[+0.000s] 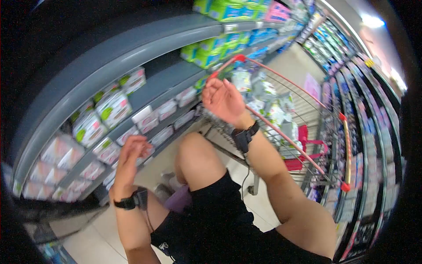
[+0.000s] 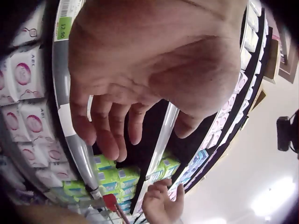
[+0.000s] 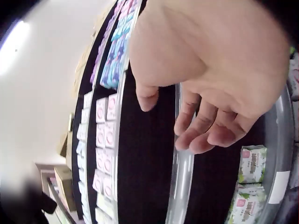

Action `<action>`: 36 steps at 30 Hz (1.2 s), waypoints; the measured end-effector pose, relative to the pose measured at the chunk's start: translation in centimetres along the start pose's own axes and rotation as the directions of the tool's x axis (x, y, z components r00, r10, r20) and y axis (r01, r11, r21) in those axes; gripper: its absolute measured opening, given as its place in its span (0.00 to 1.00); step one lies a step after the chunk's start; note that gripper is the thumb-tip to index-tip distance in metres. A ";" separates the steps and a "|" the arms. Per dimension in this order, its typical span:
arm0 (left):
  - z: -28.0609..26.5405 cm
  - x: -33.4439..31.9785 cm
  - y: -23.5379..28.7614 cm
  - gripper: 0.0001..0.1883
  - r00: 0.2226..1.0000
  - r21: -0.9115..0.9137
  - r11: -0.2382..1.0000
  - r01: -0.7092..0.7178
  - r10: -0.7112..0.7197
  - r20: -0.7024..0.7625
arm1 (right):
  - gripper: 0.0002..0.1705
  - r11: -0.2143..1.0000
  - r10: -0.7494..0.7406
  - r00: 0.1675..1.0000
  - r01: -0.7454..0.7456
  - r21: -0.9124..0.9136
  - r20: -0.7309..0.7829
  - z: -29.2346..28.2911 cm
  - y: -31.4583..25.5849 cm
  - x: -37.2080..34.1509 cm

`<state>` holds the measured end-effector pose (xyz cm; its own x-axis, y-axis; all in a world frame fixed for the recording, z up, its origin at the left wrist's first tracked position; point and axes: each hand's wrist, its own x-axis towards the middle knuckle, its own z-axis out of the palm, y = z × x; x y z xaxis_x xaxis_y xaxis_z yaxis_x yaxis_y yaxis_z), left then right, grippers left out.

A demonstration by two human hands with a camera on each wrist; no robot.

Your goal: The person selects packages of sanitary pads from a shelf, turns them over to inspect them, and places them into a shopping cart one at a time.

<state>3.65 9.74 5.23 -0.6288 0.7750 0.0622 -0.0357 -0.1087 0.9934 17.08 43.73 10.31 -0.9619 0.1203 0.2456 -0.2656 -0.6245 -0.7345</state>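
My left hand (image 1: 132,158) is raised before the lower shelves, its fingers loosely bent and nothing in them. White packs with green and pink print (image 1: 113,107) stand on the shelf just beyond it, with pink-and-white packs (image 1: 105,150) lower down. Farther right, my right hand (image 1: 224,100) hangs in the air, palm showing and fingers relaxed, also holding nothing. In the head view it overlaps the near corner of the shopping cart (image 1: 281,132). Each wrist view shows a bare palm close up: the left hand (image 2: 154,60) and the right hand (image 3: 215,60), both with shelves behind.
White and green packs (image 1: 268,103) lie inside the cart, along with a red bag (image 1: 303,149). Bright green packs (image 1: 213,50) fill shelves farther along. A metal shelf edge (image 1: 132,55) curves past on the left, and another stocked shelf (image 1: 373,132) lines the right.
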 end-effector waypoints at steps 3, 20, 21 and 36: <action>0.0 -1.0 0.9 0.14 0.997 0.030 0.999 0.029 -0.031 0.072 | 0.16 0.812 0.042 0.998 -0.062 -0.581 -0.048 0.6 0.8 5.1; -3.8 -5.4 -2.1 0.14 0.985 0.199 0.980 -0.016 0.050 -0.164 | 0.56 -0.729 0.320 0.946 0.279 -0.625 0.049 1.1 10.0 25.3; -4.0 -5.6 -2.1 0.14 0.985 0.207 0.978 -0.011 0.047 -0.166 | 0.61 -0.756 0.281 0.957 0.267 -0.597 0.072 1.3 10.4 25.2; -3.5 -6.4 -0.9 0.12 0.988 0.259 0.965 -0.036 0.073 -0.135 | 0.59 -0.230 -0.019 0.999 -0.051 -0.972 -0.047 -2.6 7.7 22.8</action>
<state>4.99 2.68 3.58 -0.7291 0.6736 0.1211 0.1896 0.0287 0.9815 -7.08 43.64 8.63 -0.9587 0.1685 0.2291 0.0465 0.8875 -0.4584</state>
